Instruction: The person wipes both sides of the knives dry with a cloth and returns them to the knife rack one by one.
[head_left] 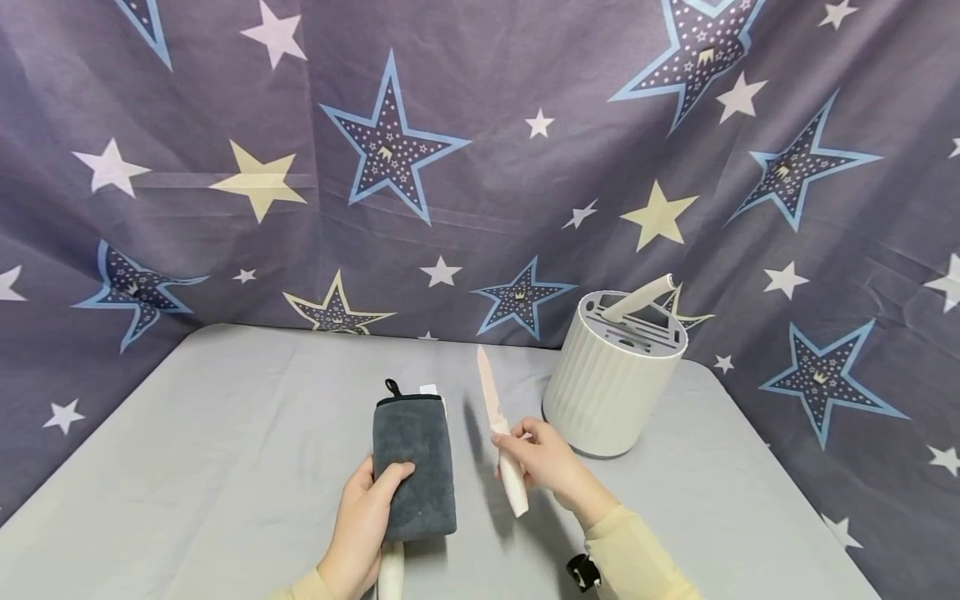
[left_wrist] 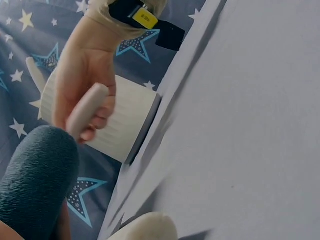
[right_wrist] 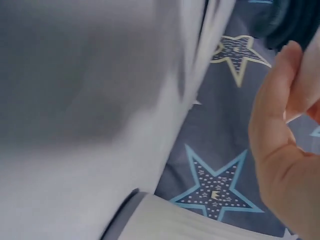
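Note:
My left hand holds a folded dark grey towel upright, thumb across its front face and a black loop at its top. In my right hand is a knife, pinched at the top of its cream handle, its pale pink blade pointing up and away. The knife is apart from the towel, to its right. Under the towel, beside my left wrist, a second cream handle shows; its other end is hidden. The left wrist view shows my right fingers curled round the knife handle.
A ribbed cream knife block stands at the back right of the grey-covered table, close beyond my right hand. One cream handle leans out of its slotted top. A star-patterned curtain hangs behind and along both sides.

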